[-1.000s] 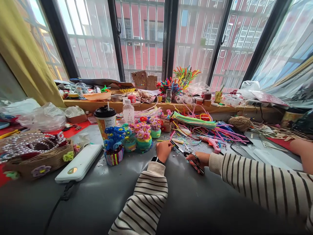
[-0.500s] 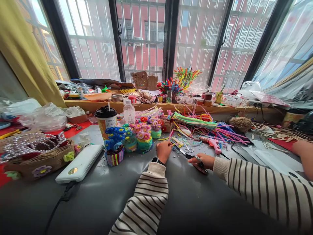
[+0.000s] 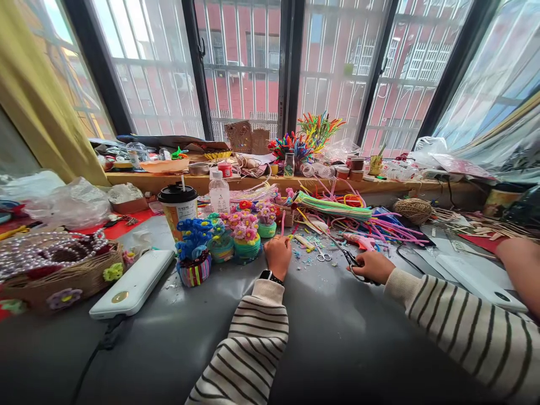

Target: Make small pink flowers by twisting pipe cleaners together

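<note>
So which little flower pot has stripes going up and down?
The front-left striped pot, with blue flowers. Its stripes stand upright, while the other pots have colours winding around.

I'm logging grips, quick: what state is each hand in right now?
Left hand: closed, holding a pink stem.
Right hand: closed on the black scissors.

Daylight enters through the barred windows (image 3: 248,62), leaving glare on the dark tabletop (image 3: 320,332). Wide-angle distortion stretches the edges
</note>
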A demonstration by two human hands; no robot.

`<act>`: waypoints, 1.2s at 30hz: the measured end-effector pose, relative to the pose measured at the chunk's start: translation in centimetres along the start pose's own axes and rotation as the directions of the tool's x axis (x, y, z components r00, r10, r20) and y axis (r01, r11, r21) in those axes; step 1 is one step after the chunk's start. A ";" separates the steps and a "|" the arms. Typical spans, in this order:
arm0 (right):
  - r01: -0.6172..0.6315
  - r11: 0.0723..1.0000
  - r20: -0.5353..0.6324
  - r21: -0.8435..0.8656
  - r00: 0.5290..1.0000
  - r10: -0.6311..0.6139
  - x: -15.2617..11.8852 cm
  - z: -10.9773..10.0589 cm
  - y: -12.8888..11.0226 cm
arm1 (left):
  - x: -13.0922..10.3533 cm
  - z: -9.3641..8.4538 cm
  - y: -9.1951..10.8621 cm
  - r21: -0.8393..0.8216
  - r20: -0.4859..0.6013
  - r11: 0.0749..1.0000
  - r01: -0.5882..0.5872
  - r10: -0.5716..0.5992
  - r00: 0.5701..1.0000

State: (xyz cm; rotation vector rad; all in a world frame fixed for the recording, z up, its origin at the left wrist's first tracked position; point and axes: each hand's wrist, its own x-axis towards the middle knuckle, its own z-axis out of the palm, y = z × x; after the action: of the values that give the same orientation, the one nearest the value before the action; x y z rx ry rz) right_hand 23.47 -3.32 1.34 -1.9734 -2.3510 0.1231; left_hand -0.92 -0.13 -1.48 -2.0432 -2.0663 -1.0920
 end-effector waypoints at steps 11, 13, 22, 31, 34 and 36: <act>0.242 0.930 -0.104 -0.277 0.955 -0.279 3.7 -1.9 -5.4 | 0.7 0.4 -0.2 0.028 -0.025 0.999 -0.045 0.045 0.999; 0.257 0.934 -0.130 -0.249 0.946 -0.296 4.5 -0.8 -7.5 | 0.6 0.3 -0.3 0.023 -0.036 0.999 -0.042 0.043 0.998; 0.245 0.949 -0.192 -0.200 0.940 -0.284 6.3 2.1 -9.7 | 0.8 -0.1 -0.1 -0.390 -0.118 0.916 -0.097 0.055 0.991; 0.233 0.906 -0.466 0.353 0.884 -0.046 6.4 3.4 -9.8 | 1.4 -1.2 0.2 -0.944 0.324 -0.046 0.327 0.064 0.944; 0.307 0.806 -0.509 0.507 0.861 -0.008 6.2 3.6 -9.9 | 1.4 -1.3 0.4 -0.904 0.378 -0.163 0.395 0.129 0.917; 0.353 0.715 -0.524 0.603 0.851 0.022 6.1 3.6 -9.9 | 1.4 -1.2 0.5 -0.890 0.404 -0.169 0.424 0.139 0.904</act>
State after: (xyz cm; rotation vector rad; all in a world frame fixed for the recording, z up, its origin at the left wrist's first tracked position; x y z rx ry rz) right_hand 12.34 0.91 -1.19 -1.2217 -1.7599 0.3628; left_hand -1.20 0.40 0.36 -2.4531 -1.3468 -3.5970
